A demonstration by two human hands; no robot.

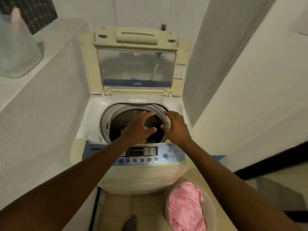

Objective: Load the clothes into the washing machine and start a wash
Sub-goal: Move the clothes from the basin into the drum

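Observation:
A cream top-loading washing machine (146, 177) stands ahead with its lid (135, 64) raised against the wall. Both my hands hover over the round drum opening (116, 124). My left hand (138, 127) has its fingers spread and holds nothing. My right hand (176, 127) is beside it at the drum's right rim, fingers loosely bent, empty. Some dark and brownish fabric (150, 140) lies inside the drum, mostly hidden by my hands. A pink garment (185, 209) lies in a pale round basin (211, 212) on the floor at the lower right.
The control panel (141, 155) with several round buttons runs along the machine's front edge. White walls close in on both sides. A translucent plastic container (16, 47) sits on the ledge at the upper left. My foot (130, 224) shows on the tiled floor.

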